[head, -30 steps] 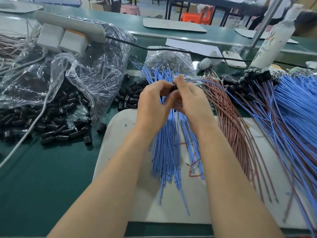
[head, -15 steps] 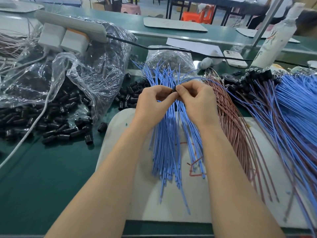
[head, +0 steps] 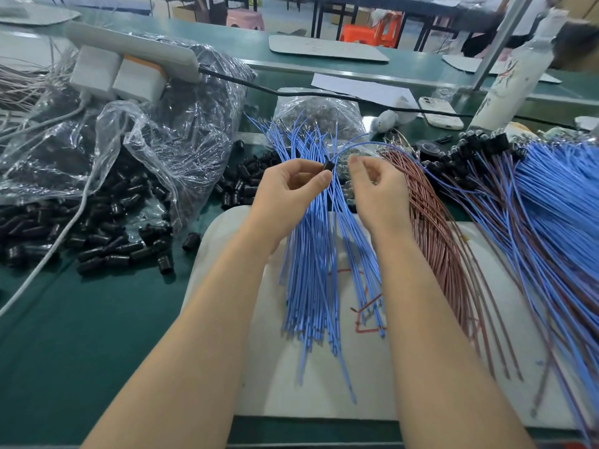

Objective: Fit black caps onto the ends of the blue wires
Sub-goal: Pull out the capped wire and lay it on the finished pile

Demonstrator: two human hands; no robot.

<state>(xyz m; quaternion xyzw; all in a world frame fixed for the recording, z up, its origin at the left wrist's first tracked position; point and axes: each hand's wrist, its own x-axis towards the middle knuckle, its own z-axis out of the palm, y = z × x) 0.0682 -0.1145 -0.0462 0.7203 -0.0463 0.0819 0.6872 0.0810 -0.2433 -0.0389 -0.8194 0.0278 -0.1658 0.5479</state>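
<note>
Left hand [head: 291, 192] pinches a small black cylindrical plastic cap [head: 328, 165] between thumb and forefinger. A thin blue insulated wire [head: 366, 143] arcs from the cap toward the right edge of the green tabletop [head: 81, 335]. Right hand [head: 377, 189], at the cap half a second ago, has drawn off, fingers loosely curled and holding nothing; this cap is judged seated. On the tabletop's near-edge white mat [head: 291, 400], capped wires [head: 551, 205] fan right and uncapped blue wires [head: 317, 270] lie centrally. Loose black caps [head: 97, 241] are heaped left.
</note>
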